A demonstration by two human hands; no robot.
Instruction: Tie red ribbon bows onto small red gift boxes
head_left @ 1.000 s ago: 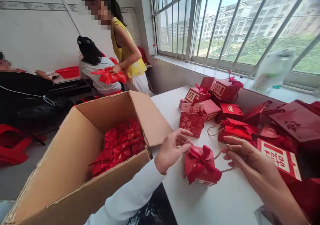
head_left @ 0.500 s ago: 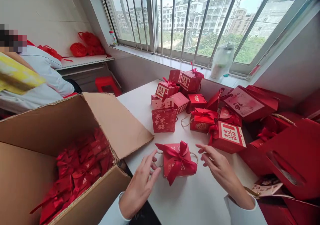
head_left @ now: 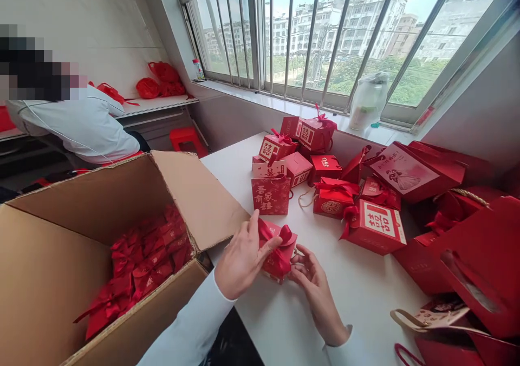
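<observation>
A small red gift box (head_left: 273, 228) with a satin ribbon bow (head_left: 286, 237) stands on the white table in front of me, turned at an angle. My left hand (head_left: 240, 262) grips it from the left, fingers along the far side and thumb across the ribbon. At the box's right side, my right hand (head_left: 313, 286) has its fingers curled in against the lower edge, by the cord handle. Its fingertips are partly hidden. Just behind stands an upright red box (head_left: 271, 197) with gold lettering.
An open cardboard carton (head_left: 44, 279) at left holds several red ribboned boxes (head_left: 142, 279); its flap (head_left: 203, 201) overhangs the table (head_left: 280, 328). More gift boxes (head_left: 382, 228) and red bags (head_left: 483, 263) crowd the right. A person (head_left: 93, 128) sits beyond the carton, near a red stool (head_left: 187, 140).
Both hands have closed in from either side onto the ribboned box. It has turned, and its bow is partly covered by my left hand. The camera view has swung slightly left.
</observation>
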